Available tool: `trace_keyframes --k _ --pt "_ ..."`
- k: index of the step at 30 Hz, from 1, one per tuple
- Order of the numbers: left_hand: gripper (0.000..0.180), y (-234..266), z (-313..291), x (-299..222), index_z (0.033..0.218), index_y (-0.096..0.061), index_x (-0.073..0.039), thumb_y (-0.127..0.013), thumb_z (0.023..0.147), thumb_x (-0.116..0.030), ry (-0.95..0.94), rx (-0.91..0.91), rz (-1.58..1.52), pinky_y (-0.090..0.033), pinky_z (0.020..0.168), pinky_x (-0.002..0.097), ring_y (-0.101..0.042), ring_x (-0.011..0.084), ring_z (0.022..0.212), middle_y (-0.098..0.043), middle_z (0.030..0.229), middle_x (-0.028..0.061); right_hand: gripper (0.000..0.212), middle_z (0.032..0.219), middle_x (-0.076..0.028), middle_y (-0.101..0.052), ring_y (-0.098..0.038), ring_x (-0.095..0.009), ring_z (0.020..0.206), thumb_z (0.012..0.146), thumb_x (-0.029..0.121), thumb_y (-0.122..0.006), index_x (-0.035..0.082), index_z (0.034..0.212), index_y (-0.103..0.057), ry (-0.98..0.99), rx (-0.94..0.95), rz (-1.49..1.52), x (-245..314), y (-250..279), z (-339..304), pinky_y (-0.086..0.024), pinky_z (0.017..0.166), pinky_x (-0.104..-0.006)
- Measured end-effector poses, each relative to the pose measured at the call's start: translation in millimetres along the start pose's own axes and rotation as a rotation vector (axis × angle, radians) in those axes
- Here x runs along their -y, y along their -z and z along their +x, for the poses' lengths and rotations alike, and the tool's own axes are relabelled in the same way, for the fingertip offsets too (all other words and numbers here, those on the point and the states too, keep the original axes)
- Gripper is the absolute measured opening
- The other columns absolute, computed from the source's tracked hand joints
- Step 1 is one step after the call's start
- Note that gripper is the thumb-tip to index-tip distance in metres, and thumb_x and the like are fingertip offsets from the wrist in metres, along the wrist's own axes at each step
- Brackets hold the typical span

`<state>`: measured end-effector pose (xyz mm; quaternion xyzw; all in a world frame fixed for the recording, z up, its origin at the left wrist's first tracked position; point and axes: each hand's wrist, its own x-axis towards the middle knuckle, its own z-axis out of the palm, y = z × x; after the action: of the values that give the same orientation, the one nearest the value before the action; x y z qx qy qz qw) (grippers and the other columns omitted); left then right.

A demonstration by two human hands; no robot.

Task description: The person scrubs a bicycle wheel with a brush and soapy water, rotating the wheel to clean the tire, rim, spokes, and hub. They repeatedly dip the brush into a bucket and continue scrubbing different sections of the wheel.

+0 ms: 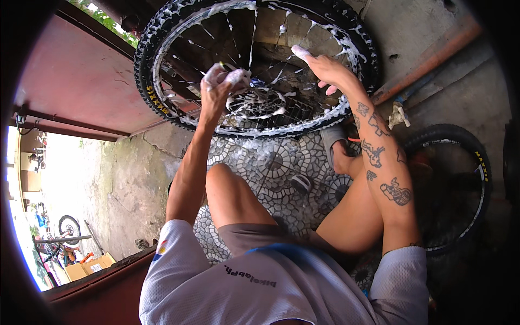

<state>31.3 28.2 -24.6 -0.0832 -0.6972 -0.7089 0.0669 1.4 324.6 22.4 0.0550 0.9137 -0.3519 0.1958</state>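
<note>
A bicycle wheel with a black knobby tire (142,62) stands tilted in front of me, white foam over its rim, spokes and brake disc (254,112). Close to the blue hub (257,83), my left hand (221,80) is closed and thick with foam. A small yellowish spot shows at its fingers, but what they hold is hidden. Over the right side of the wheel hovers my right hand (326,71), fingers stretched apart, foam on the fingertips and nothing seen in it. Whether it touches the spokes cannot be made out.
Another knobby wheel (481,189) leans at my right, beyond my tattooed forearm. A rusty pipe (433,60) runs along the wall, with a pale cloth-like thing (399,115) beside it. Stone-mosaic floor (260,181) lies below. A red metal panel (81,70) and a cardboard box (91,265) are leftward.
</note>
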Motion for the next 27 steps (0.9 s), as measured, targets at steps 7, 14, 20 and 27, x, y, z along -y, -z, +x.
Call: trace_keyframes --k 7,14,20,27 --pt "0.024 6 6 -16 0.095 -0.064 0.002 -0.078 0.094 -0.017 -0.001 0.107 0.094 -0.061 0.067 0.0308 -0.074 0.0196 0.073 -0.075 0.088 0.0149 0.107 0.126 -0.024 -0.062 -0.07 -0.031 0.103 0.087 0.084 -0.052 -0.009 0.141 -0.051 -0.033 -0.038 0.388 -4 -23 -4 -0.061 0.08 -0.0461" --pt "0.024 5 9 -24 0.103 -0.066 0.002 -0.077 0.095 -0.018 -0.053 0.08 0.04 -0.058 0.068 0.0262 -0.073 0.0162 0.077 -0.074 0.089 0.0116 0.102 0.121 -0.023 -0.061 -0.064 -0.032 0.111 0.083 0.075 -0.069 -0.014 0.129 -0.055 0.035 -0.267 0.461 -16 -43 19 -0.056 0.093 -0.05" --pt "0.024 -2 8 -21 0.099 -0.064 0.004 -0.076 0.095 -0.016 0.015 0.163 0.086 -0.062 0.069 0.0324 -0.073 0.0179 0.079 -0.076 0.093 0.0156 0.09 0.111 -0.023 -0.068 -0.071 -0.03 0.1 0.082 0.074 -0.071 -0.011 0.111 -0.064 -0.026 -0.1 0.39 -16 -43 11 -0.061 0.082 -0.0478" --pt "0.027 14 -1 -60 0.098 -0.058 0.003 -0.077 0.095 -0.017 -0.289 -0.393 0.022 -0.063 0.069 0.03 -0.075 0.0248 0.069 -0.074 0.09 0.0195 0.051 0.093 -0.012 -0.077 -0.074 -0.025 0.084 0.081 0.045 -0.085 -0.001 0.101 -0.074 0.456 -0.294 -0.192 23 -76 -23 -0.059 0.079 -0.039"
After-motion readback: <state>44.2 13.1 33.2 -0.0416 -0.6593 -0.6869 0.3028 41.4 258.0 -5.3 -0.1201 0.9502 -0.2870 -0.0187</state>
